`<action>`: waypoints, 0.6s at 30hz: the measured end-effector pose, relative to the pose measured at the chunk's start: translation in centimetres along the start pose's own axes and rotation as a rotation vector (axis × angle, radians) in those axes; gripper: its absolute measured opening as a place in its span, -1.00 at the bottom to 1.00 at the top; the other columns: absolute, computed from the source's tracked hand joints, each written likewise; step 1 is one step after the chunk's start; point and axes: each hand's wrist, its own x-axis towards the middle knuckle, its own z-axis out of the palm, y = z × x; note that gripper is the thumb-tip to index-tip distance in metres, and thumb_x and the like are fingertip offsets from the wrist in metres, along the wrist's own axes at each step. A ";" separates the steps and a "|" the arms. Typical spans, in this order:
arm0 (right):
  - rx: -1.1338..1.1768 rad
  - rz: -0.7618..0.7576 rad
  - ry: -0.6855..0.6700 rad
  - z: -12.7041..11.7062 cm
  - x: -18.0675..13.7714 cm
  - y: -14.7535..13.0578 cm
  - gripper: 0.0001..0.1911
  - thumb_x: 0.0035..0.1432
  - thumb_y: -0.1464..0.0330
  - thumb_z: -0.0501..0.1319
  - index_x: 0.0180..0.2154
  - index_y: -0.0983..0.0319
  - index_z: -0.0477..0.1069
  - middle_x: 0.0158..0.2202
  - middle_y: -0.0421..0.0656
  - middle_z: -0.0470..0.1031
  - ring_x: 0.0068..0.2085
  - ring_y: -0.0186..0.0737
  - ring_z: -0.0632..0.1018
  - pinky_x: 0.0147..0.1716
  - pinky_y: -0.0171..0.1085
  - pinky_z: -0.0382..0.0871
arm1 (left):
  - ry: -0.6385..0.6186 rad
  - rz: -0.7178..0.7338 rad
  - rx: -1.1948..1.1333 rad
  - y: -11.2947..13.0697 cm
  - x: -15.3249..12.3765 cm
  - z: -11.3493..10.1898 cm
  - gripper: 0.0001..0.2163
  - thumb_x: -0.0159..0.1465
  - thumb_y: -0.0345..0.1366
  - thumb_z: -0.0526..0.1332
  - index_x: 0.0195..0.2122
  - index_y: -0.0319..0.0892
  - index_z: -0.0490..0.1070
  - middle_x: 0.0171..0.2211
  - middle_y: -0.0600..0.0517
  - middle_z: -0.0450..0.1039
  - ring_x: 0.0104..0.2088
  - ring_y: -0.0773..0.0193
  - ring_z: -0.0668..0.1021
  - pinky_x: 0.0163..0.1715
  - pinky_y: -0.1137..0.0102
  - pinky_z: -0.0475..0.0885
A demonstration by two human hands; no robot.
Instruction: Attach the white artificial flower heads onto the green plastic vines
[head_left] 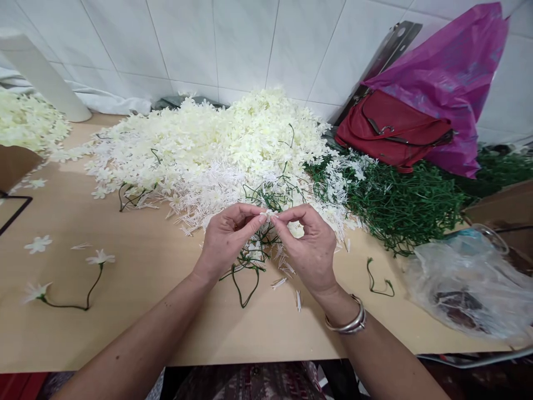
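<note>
My left hand (227, 236) and my right hand (310, 244) meet over the middle of the wooden table (145, 311). Their fingertips pinch together on a small white artificial flower (270, 214). A bunch of green wire stems (250, 266) hangs beneath the hands, its lower loop resting on the table. Just behind the hands lies a big heap of cream artificial flowers and white plastic stamens (216, 150). A silver bangle sits on my right wrist.
A pile of green stems (400, 205) lies at the right, with a red bag (391, 130) and a magenta plastic bag (453, 72) behind it. A clear plastic bag (470, 283) sits at the right front. Finished flower stems (66, 283) lie at left. A white tiled wall backs the table.
</note>
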 end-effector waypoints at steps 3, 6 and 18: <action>-0.091 -0.144 -0.024 0.0 0.0 -0.2 -0.80 0.30 0.46 0.31 -0.37 0.11 0.42 -0.40 -0.24 0.58 -0.33 -0.19 0.58 -0.18 -0.12 0.41 | -0.033 -0.034 -0.064 -0.1 0.0 0.0 -0.88 0.22 -0.24 0.49 -0.27 -0.14 0.66 -0.37 0.07 0.66 -0.37 0.37 0.58 -0.26 0.46 0.53; -0.223 -0.278 -0.035 0.1 0.0 -0.4 -0.77 0.34 0.48 0.24 -0.38 0.10 0.39 -0.43 -0.24 0.58 -0.36 -0.19 0.57 -0.16 -0.09 0.36 | -0.063 -0.065 -0.093 -0.4 0.0 -0.2 -0.90 0.22 -0.25 0.49 -0.28 -0.12 0.68 -0.34 0.06 0.68 -0.37 0.38 0.58 -0.27 0.47 0.53; 0.154 0.137 -0.086 -0.2 0.7 0.8 -0.68 0.21 0.42 0.38 -0.01 0.07 0.54 -0.35 -0.26 0.65 -0.28 -0.18 0.63 -0.01 -0.08 0.48 | -0.121 0.057 0.099 -0.6 -0.3 -0.4 -0.87 0.38 -0.19 0.35 -0.17 -0.12 0.56 -0.26 0.02 0.66 -0.21 0.24 0.65 -0.08 0.33 0.57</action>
